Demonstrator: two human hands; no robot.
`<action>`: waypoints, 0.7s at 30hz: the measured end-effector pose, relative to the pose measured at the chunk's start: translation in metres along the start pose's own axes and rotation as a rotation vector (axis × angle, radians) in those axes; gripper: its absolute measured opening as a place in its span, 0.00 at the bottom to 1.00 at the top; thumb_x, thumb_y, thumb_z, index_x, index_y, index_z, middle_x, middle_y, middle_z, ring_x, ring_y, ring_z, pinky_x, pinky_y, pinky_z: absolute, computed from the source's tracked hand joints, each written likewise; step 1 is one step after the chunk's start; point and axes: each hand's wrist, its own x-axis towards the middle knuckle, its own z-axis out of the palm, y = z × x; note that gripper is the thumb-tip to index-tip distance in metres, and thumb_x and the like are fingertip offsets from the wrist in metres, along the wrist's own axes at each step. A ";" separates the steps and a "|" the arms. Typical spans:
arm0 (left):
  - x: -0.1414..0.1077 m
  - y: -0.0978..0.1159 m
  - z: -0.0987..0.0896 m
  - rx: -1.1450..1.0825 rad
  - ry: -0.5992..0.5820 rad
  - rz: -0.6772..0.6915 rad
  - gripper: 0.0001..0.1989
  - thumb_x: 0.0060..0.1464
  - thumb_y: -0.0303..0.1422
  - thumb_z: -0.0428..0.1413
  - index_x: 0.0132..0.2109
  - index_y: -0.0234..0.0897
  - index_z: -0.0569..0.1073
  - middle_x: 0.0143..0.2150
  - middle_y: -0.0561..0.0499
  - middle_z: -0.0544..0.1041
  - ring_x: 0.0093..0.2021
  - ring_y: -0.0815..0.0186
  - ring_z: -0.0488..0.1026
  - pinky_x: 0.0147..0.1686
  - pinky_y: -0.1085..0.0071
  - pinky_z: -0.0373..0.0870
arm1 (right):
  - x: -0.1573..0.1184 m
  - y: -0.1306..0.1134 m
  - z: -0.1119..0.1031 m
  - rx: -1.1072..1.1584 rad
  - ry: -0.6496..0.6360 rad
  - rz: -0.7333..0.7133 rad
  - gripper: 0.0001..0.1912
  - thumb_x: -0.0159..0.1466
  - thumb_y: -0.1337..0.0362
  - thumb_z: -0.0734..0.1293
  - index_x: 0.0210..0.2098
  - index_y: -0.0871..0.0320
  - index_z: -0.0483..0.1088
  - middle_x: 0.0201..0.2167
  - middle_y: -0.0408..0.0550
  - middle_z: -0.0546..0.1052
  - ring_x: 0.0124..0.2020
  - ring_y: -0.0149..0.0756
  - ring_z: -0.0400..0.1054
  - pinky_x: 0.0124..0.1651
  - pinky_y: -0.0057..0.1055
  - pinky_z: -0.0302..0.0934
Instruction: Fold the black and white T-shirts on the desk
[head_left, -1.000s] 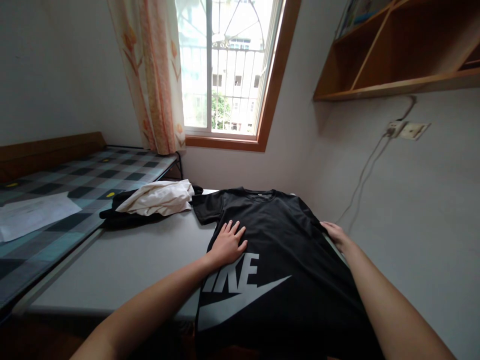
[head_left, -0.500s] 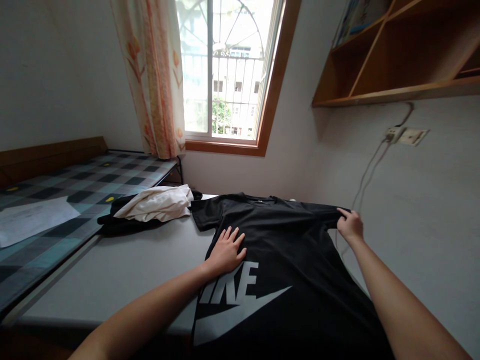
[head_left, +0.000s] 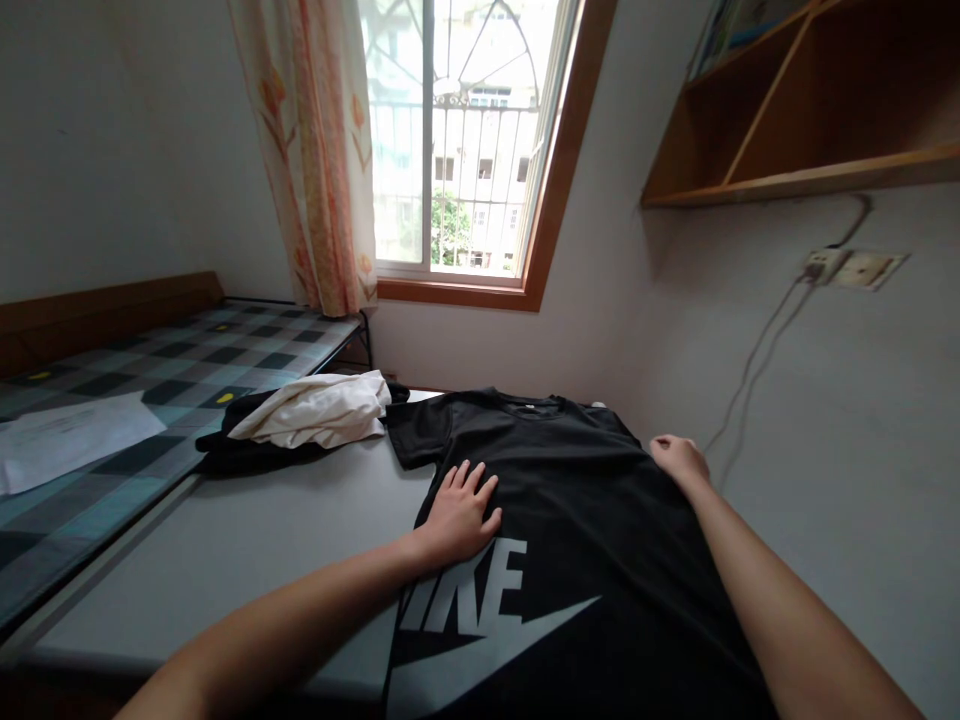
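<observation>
A black short-sleeved T-shirt (head_left: pixel 570 500) lies spread face up on a white table (head_left: pixel 285 560), its collar toward the window. Large grey letters and a swoosh are printed on its front. My left hand (head_left: pixel 461 515) rests flat on the shirt's left side, fingers spread, just above the print. At the shirt's right edge, below the shoulder, is my right hand (head_left: pixel 681 462), its fingers curled closed. Whatever those fingers may hold is hidden, and the right sleeve is mostly out of sight there.
A crumpled white cloth (head_left: pixel 319 410) lies over dark clothing (head_left: pixel 262 460) at the table's far left. Beyond it is a bed with a checked cover (head_left: pixel 187 345) and paper sheets (head_left: pixel 75 440). A wall (head_left: pixel 840 420) with hanging cords (head_left: pixel 750 370) borders the right side.
My right hand has moved inward and slightly down from the outstretched right sleeve, which no longer extends sideways. My left hand stays flat on the shirt. The view has shifted slightly.
</observation>
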 end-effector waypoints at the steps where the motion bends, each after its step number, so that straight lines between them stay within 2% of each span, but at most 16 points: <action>1: 0.003 0.000 -0.003 0.005 0.005 0.006 0.27 0.63 0.48 0.45 0.63 0.41 0.67 0.65 0.43 0.64 0.65 0.48 0.58 0.62 0.51 0.55 | 0.000 -0.013 0.001 -0.040 -0.005 -0.036 0.18 0.58 0.61 0.62 0.43 0.58 0.79 0.44 0.60 0.77 0.42 0.47 0.73 0.43 0.37 0.65; 5: 0.034 -0.009 -0.018 -0.014 0.038 -0.002 0.20 0.64 0.45 0.45 0.50 0.42 0.76 0.53 0.45 0.74 0.52 0.56 0.69 0.52 0.59 0.66 | -0.006 -0.074 0.011 -0.091 -0.134 -0.312 0.17 0.62 0.61 0.61 0.45 0.55 0.78 0.51 0.55 0.75 0.50 0.45 0.70 0.50 0.38 0.63; 8: 0.070 -0.033 -0.029 -0.015 0.109 -0.052 0.17 0.65 0.38 0.45 0.48 0.41 0.76 0.51 0.46 0.73 0.50 0.59 0.69 0.51 0.62 0.67 | -0.011 -0.114 0.023 -0.082 -0.227 -0.379 0.16 0.63 0.62 0.61 0.46 0.54 0.77 0.51 0.52 0.76 0.51 0.44 0.70 0.51 0.39 0.63; 11: 0.107 -0.071 -0.034 -0.012 0.106 -0.152 0.15 0.61 0.33 0.49 0.51 0.40 0.75 0.51 0.46 0.73 0.50 0.60 0.69 0.51 0.65 0.67 | -0.010 -0.144 0.036 -0.056 -0.285 -0.323 0.16 0.64 0.61 0.60 0.48 0.55 0.75 0.49 0.53 0.77 0.50 0.44 0.71 0.51 0.39 0.64; 15: 0.139 -0.116 -0.033 -0.009 0.066 -0.270 0.13 0.58 0.31 0.52 0.47 0.40 0.78 0.51 0.45 0.71 0.51 0.59 0.69 0.52 0.66 0.67 | -0.002 -0.163 0.050 -0.059 -0.242 -0.091 0.19 0.65 0.56 0.60 0.49 0.59 0.72 0.49 0.62 0.76 0.49 0.49 0.72 0.48 0.44 0.65; 18: 0.151 -0.135 -0.029 -0.020 0.021 -0.328 0.11 0.58 0.31 0.53 0.44 0.41 0.79 0.50 0.46 0.72 0.51 0.60 0.70 0.52 0.67 0.67 | 0.008 -0.167 0.058 -0.055 -0.168 0.038 0.23 0.64 0.56 0.60 0.51 0.65 0.71 0.47 0.70 0.75 0.48 0.53 0.72 0.46 0.46 0.66; 21: 0.155 -0.145 -0.023 -0.044 -0.049 -0.346 0.12 0.58 0.31 0.53 0.46 0.42 0.79 0.49 0.47 0.74 0.50 0.60 0.72 0.51 0.65 0.66 | 0.018 -0.167 0.063 -0.075 -0.171 0.072 0.26 0.63 0.54 0.61 0.51 0.68 0.72 0.46 0.73 0.75 0.49 0.57 0.71 0.46 0.48 0.66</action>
